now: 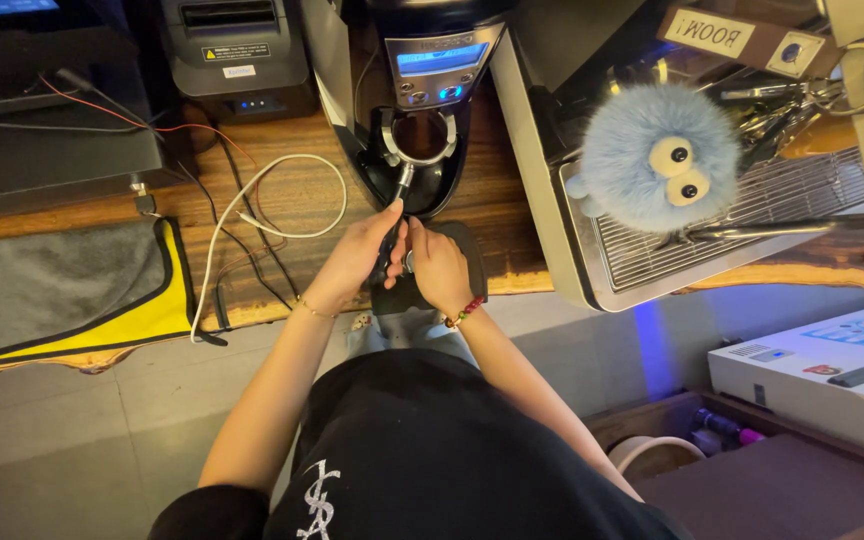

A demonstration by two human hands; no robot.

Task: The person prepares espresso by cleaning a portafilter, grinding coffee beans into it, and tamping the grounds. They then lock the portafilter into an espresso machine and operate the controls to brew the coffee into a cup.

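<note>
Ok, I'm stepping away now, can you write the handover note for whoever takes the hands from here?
Left hand: gripping the black portafilter handle.
Right hand: also on the handle, lower down, above the black mat.
Portafilter basket: seated in the grinder fork, under the chute; brown coffee shows inside.
Drip tray with the fluffy blue toy sits to the right.
Done: portafilter is at the grinder with grounds in it.
Left: portafilter not yet taken off the fork; whether grinding has finished cannot be told.
</note>
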